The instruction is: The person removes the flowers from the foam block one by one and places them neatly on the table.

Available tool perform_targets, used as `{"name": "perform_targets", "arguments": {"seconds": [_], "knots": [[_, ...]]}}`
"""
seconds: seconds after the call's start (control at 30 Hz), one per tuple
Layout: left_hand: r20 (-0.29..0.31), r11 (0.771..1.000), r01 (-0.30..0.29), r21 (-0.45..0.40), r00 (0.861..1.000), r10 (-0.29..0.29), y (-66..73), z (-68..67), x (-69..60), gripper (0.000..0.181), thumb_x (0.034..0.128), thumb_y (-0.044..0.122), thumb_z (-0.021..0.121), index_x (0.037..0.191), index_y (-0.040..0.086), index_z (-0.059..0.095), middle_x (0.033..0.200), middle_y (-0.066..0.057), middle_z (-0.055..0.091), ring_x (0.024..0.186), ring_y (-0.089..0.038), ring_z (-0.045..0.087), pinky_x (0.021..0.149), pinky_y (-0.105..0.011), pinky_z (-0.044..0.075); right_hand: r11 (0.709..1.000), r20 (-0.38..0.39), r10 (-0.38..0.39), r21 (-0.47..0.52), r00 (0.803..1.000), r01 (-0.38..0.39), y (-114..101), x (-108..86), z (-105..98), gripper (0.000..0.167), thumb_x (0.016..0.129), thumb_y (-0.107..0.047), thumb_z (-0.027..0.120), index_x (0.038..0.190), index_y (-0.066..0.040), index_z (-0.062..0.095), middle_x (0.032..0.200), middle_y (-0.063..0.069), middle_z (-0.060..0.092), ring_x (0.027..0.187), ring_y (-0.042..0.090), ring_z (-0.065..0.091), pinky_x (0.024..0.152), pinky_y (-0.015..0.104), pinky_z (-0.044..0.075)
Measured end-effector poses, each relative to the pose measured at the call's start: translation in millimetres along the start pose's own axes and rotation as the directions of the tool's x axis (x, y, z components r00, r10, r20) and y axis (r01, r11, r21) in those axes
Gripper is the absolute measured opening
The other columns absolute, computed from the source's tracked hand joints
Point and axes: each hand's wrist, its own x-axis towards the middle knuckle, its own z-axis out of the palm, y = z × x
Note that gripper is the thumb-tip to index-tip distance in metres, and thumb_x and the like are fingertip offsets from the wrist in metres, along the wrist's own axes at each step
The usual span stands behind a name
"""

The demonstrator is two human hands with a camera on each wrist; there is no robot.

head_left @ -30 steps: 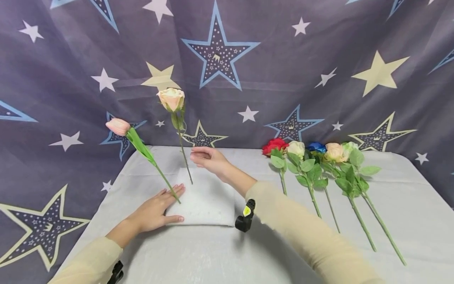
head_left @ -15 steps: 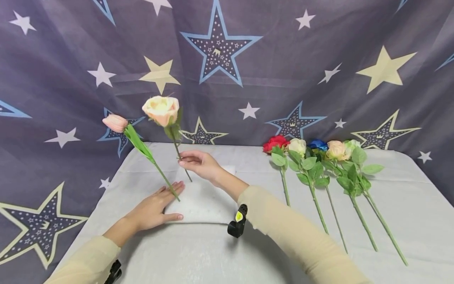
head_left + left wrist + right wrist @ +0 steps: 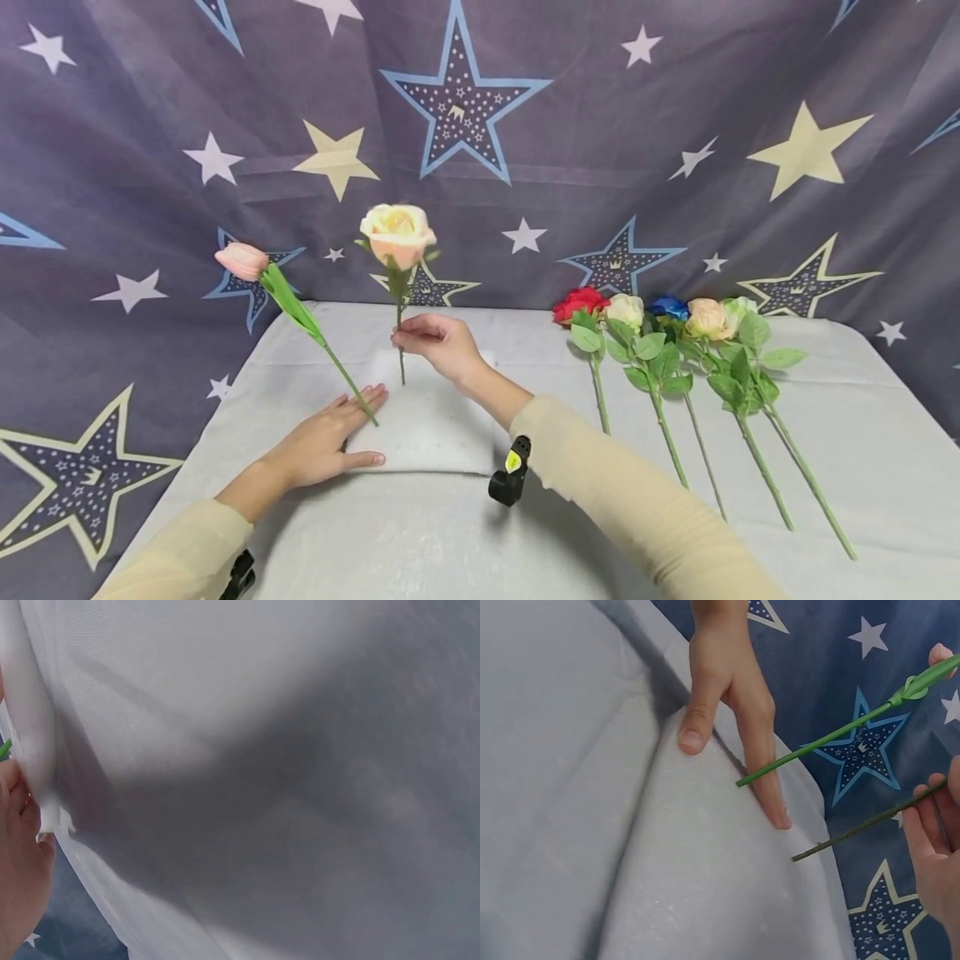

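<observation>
A peach rose (image 3: pixel 398 237) stands nearly upright over a white foam block (image 3: pixel 442 433), its bare stem meeting the block near the back. My right hand (image 3: pixel 442 346) pinches that stem partway up; in the right wrist view the stem runs across the fingers of the right hand (image 3: pixel 934 840). On the block's left end rests my left hand (image 3: pixel 322 442), fingers straight and thumb spread along the front. A pink tulip (image 3: pixel 242 261) leans left, its green stem ending at the block by the left fingers. How deep either stem goes cannot be seen.
At the table's right lie several flowers: a red rose (image 3: pixel 581 305), a white rose (image 3: pixel 626 312), a blue flower (image 3: pixel 669 308), a peach flower (image 3: pixel 707 318) and a pale green one (image 3: pixel 741 313). A star-patterned curtain (image 3: pixel 480 208) hangs behind the pale tablecloth (image 3: pixel 337 542).
My right hand, apart from the rose at first, has taken hold of its stem. The rose bloom has swung right, from leaning left to nearly upright. My left hand stays on the block.
</observation>
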Motion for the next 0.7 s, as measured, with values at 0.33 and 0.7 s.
{"name": "perform_targets", "arguments": {"seconds": [0.33,0.7], "knots": [[-0.004,1.000,0.000,-0.003,1.000,0.000,1.6,-0.3,-0.4,0.091,0.0831,0.063,0.060,0.150,0.009,0.032,0.158,-0.007,0.032,0.145,-0.030,0.032,0.121,-0.052,0.024,0.993,-0.032,-0.080,0.082,0.996,0.082,-13.5,-8.4,-10.9,0.022,0.089,0.002,0.062,0.109,0.014,0.063,0.112,0.029,0.067,0.092,0.022,0.074,0.085,0.033,0.061],[-0.017,1.000,-0.003,0.006,1.000,0.003,0.4,2.2,-0.6,0.092,0.0827,0.062,0.061,0.150,0.008,0.032,0.158,-0.007,0.032,0.145,-0.030,0.032,0.121,-0.052,0.024,0.990,-0.087,0.008,0.138,0.996,0.004,-15.7,-26.3,-39.3,0.025,0.089,0.002,0.063,0.111,0.013,0.063,0.090,0.011,0.075,0.073,0.005,0.069,0.082,0.037,0.062]]}}
